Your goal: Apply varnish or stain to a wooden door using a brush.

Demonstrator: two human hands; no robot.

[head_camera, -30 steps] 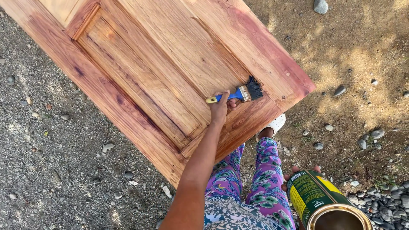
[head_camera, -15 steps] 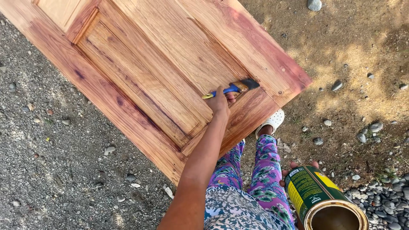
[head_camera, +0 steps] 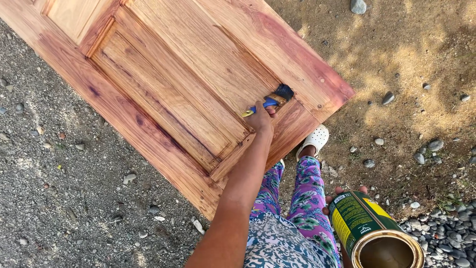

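A wooden panelled door (head_camera: 163, 94) lies flat on the ground, its grain glossy and reddish along the edges. My left hand (head_camera: 260, 119) grips a paintbrush (head_camera: 271, 100) with a blue and yellow handle. Its dark bristles press on the door's bottom rail, beside the raised panel's moulding. My right hand (head_camera: 342, 192) holds an open green and yellow tin can (head_camera: 369, 226) at the lower right; only the fingertips show behind it. Brownish liquid fills the can.
Grey gravel (head_camera: 59, 198) spreads to the left of the door, and brown dirt with scattered stones (head_camera: 426, 109) to the right. My legs in purple patterned trousers (head_camera: 307, 198) and a white shoe (head_camera: 314, 140) stand at the door's near edge.
The brush has tilted, its bristles swinging slightly away from me across the bottom rail. My left hand stays closed on the handle. The can is held a little higher in view.
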